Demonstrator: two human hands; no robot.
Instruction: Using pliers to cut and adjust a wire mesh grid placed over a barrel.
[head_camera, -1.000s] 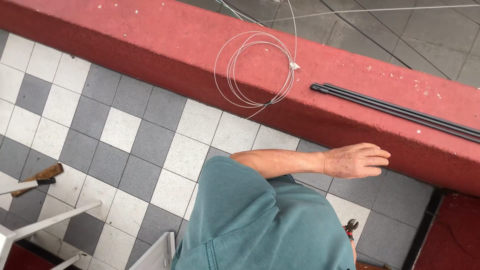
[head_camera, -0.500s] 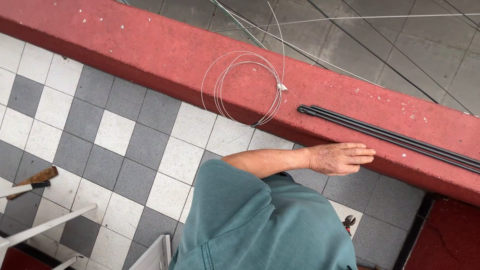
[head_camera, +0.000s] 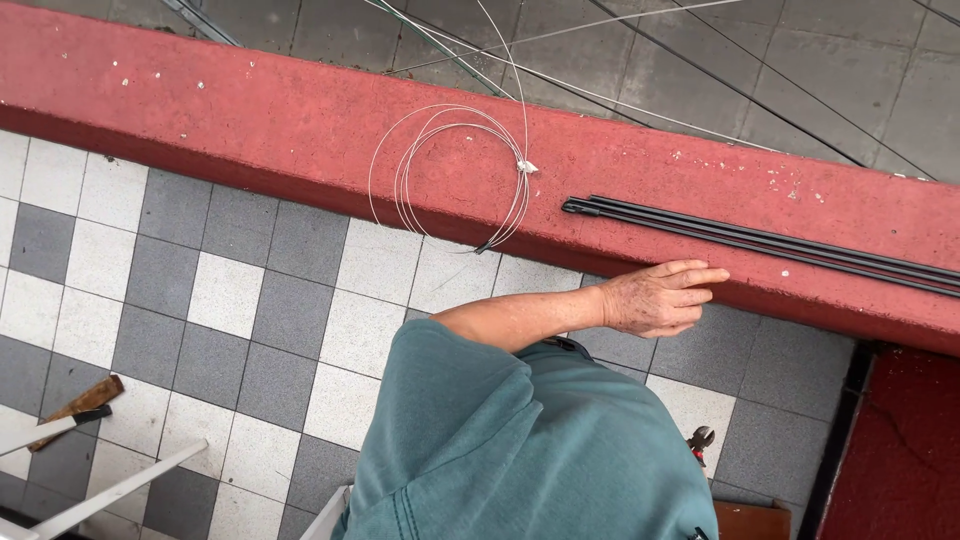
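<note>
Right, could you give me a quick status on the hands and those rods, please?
Left hand open, empty, reaching just short of black rods on red ledge. Right hand out of view. Wire coil lies left of the rods, apart.

Red ledge (head_camera: 300, 120); grey-white checkered floor (head_camera: 230, 300); black rods (head_camera: 760, 240); teal shirt (head_camera: 520, 440).

No packages, labels, signs or screens in view anywhere.
</note>
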